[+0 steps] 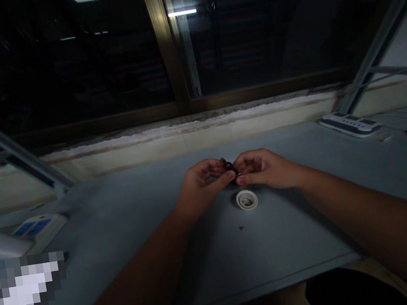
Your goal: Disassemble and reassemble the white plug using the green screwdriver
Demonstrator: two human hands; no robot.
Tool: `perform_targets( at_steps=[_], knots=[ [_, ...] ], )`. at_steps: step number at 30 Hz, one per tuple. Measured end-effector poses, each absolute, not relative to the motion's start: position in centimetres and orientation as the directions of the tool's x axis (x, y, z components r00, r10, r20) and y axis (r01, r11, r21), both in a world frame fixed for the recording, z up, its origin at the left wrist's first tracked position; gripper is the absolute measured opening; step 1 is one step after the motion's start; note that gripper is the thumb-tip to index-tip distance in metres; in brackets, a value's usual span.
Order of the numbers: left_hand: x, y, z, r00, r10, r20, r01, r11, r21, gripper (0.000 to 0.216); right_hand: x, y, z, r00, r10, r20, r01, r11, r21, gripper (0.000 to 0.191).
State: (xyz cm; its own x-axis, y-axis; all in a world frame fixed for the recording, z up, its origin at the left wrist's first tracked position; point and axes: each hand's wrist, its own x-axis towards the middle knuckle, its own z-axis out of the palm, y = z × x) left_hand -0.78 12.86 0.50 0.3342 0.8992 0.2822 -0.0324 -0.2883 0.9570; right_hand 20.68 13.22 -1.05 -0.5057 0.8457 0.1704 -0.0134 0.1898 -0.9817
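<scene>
Between my two hands is a small dark object (229,166), mostly covered by fingers, so its kind cannot be made out. My left hand (207,180) pinches it from the left, thumb on the near side. From the right, my right hand (261,167) closes on it with thumb and fingertips. Just below the hands, a small round white cup-like piece (247,200) rests on the table, with something small inside it. Nearer to me lies a tiny dark bit (241,228).
The grey-blue table (130,224) runs back to a wall ledge under dark windows. A power strip (350,124) with cables sits at the back right, another power strip (41,230) at the left. Metal frame posts (381,39) slant up on both sides.
</scene>
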Motion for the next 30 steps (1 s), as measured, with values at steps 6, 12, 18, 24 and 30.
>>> perform_targets(
  at_steps=[6,12,18,24,30],
  knots=[
    [-1.1,13.3,0.2,0.355,0.895,0.271,-0.087,-0.257,0.963,0.034,20.7,13.3,-1.0,-0.492,0.851,0.185,-0.009,0.207,-0.978,0.036],
    [-1.6,13.8,-0.4,0.393,0.866,0.309,-0.097,-0.295,0.951,0.037,20.8,13.1,-1.0,-0.476,0.844,0.248,0.016,0.291,-0.957,0.037],
    [-1.5,13.9,-1.0,0.425,0.9,0.098,-0.218,-0.003,0.976,0.043,20.9,13.2,-0.9,-0.411,0.805,0.428,-0.007,0.466,-0.885,0.034],
    [-1.3,13.5,-0.9,0.435,0.897,0.082,-0.223,0.02,0.975,0.048,20.6,12.9,-0.7,-0.408,0.76,0.505,-0.014,0.548,-0.836,0.022],
    [-1.3,13.7,-0.7,0.424,0.885,0.19,-0.195,-0.116,0.974,0.052,20.3,12.8,-0.7,-0.356,0.83,0.429,-0.045,0.444,-0.895,0.034]
  ],
)
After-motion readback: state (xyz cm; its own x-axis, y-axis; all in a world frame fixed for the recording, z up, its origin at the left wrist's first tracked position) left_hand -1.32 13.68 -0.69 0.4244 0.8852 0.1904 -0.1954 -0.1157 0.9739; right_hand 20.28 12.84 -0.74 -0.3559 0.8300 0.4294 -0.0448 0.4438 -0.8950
